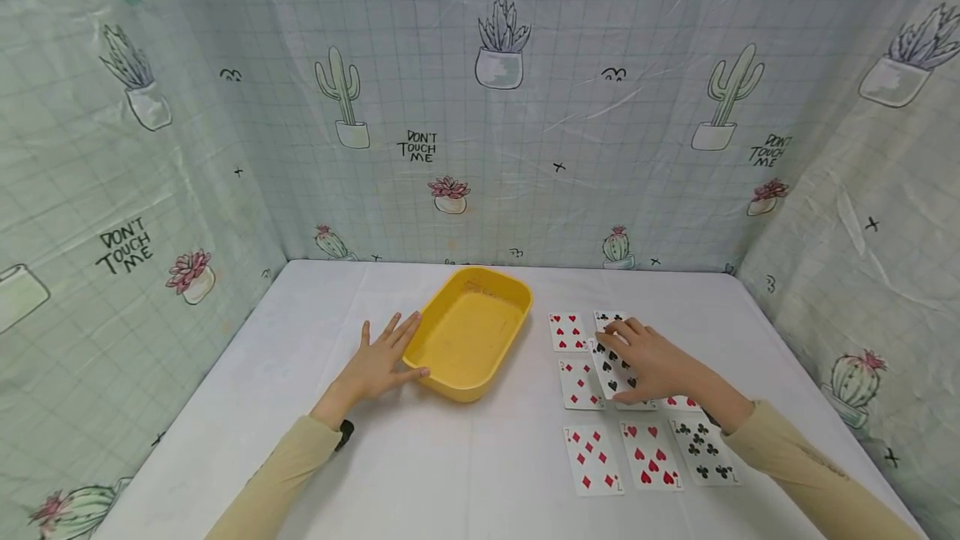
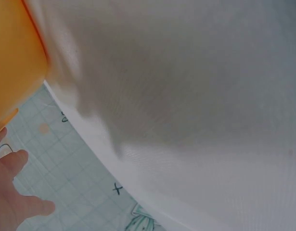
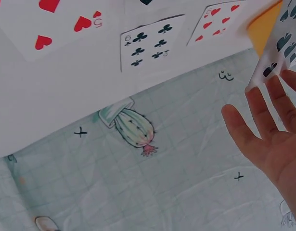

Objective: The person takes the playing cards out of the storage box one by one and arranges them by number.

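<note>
My right hand (image 1: pixel 658 363) holds a spade playing card (image 1: pixel 611 375), apparently a seven, tilted above the other cards. In the right wrist view, fingertips meet the edge of this card. Partly covered behind it lies a six of clubs (image 3: pixel 148 44), with a six of hearts (image 1: pixel 567 332) to its left. A five of diamonds (image 1: pixel 581 386) lies left of the held card. Part of a five of hearts (image 1: pixel 681 403) shows under the wrist. My left hand (image 1: pixel 377 363), fingers spread, touches the left rim of a yellow tray (image 1: pixel 467 336).
Nearest me, a row holds a seven of diamonds (image 1: pixel 593 461), a seven of hearts (image 1: pixel 651 457) and a seven of clubs (image 1: pixel 703 450). Another card, mostly hidden, lies under the right hand. A cactus-print cloth (image 1: pixel 555 123) surrounds the white table (image 1: pixel 420 457) at the back and sides.
</note>
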A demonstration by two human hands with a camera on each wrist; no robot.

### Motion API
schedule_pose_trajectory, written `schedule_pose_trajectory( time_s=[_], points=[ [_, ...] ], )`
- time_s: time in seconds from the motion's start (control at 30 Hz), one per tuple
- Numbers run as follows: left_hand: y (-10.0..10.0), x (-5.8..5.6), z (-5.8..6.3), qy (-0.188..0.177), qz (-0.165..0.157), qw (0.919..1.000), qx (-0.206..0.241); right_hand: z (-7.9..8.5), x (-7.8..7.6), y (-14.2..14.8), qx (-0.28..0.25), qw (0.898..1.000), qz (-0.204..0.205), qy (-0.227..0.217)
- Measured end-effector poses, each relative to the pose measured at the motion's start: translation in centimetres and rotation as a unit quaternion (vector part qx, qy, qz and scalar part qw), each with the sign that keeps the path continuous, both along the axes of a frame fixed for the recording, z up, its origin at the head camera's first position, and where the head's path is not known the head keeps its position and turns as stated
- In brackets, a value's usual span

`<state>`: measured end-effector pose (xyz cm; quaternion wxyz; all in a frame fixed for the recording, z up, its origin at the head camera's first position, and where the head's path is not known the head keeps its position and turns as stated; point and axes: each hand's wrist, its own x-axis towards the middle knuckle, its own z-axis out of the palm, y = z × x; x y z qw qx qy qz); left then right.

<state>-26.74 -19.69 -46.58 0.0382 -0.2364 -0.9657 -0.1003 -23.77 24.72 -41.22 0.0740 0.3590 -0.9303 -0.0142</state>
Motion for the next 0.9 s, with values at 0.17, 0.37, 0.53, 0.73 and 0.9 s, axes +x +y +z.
schedule_pose_trajectory(
  time_s=[0.17,0.37,0.53,0.73,0.9],
  points=[
    [0.0,0.0,0.0,0.004,0.0,1.0,0.001,-0.3,1.2,1.2,-0.002,1.0,-0.025,-0.012],
    [0.0,0.0,-0.1,0.014,-0.005,0.9999,0.007,-0.7,2.5,2.5,-0.005,0.998,-0.056,-0.026],
    [0.0,0.0,-0.2,0.013,-0.005,0.9998,0.011,-0.9,3.4,3.7,-0.012,0.997,-0.072,-0.034],
    [-0.1,-0.1,-0.2,0.001,-0.004,1.0,0.005,-1.4,4.3,4.9,-0.019,0.995,-0.091,-0.044],
    [-0.1,-0.2,-0.2,-0.007,-0.005,0.9999,0.006,-1.5,5.1,5.9,-0.019,0.994,-0.096,-0.047]
  ],
)
